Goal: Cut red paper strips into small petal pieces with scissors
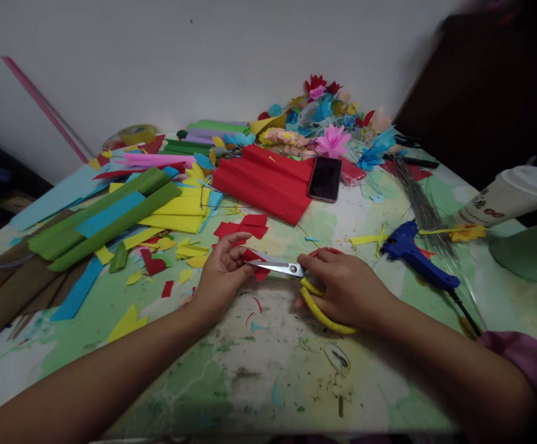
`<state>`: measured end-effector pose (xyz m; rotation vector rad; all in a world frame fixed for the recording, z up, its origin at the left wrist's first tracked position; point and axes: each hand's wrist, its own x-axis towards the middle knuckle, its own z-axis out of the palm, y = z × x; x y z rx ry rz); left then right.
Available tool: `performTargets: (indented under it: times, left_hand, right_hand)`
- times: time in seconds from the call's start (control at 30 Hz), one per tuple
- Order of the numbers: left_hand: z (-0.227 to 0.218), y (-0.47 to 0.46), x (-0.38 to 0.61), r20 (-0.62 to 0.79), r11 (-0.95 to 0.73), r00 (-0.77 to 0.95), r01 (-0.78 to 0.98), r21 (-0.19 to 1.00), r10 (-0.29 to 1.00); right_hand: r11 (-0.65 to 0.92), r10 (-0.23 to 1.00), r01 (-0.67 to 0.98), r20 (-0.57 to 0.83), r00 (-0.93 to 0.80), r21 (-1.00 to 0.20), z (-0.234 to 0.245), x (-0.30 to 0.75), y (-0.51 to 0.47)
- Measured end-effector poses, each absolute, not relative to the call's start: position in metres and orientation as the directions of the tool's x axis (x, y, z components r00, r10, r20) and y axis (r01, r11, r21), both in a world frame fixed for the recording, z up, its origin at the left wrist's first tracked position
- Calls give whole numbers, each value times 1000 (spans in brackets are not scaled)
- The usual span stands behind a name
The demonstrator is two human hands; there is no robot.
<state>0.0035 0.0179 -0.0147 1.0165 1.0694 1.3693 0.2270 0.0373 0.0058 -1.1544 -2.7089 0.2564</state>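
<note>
Between thumb and fingers, my left hand [226, 266] pinches a small piece of red paper [262, 272]. My right hand [349, 287] is wrapped round the handles of a pair of scissors [294, 269] with red and yellow grips. The blades point left and lie across the red paper, reaching the left fingertips. Just beyond the hands are cut red paper pieces [245, 228] on the table. Thin red and blue scraps lie on the tabletop beneath the scissors.
A blue glue gun [419, 256] rests to the right, near a lidded paper cup [513, 196]. A phone [324, 179] lies beside a large red paper sheet [263, 182]. Paper flowers [333, 140] pile up at the back. Green paper rolls [102, 216] and yellow sheets occupy the left.
</note>
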Motion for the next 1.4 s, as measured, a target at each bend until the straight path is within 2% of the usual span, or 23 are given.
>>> performTargets:
  times: [0.73, 1.0, 1.4]
  left_hand:
    - [-15, 18, 2, 32, -52, -92, -228, 972, 995]
    - [-15, 19, 2, 23, -47, -114, -217, 975, 993]
    - [-16, 19, 1, 13, -43, -131, -227, 973, 991]
  right_hand:
    - [668, 726, 685, 55, -685, -292, 9, 229, 37]
    - [675, 725, 683, 75, -685, -281, 9, 230, 37]
    - [653, 739, 673, 97, -667, -348, 2, 231, 38]
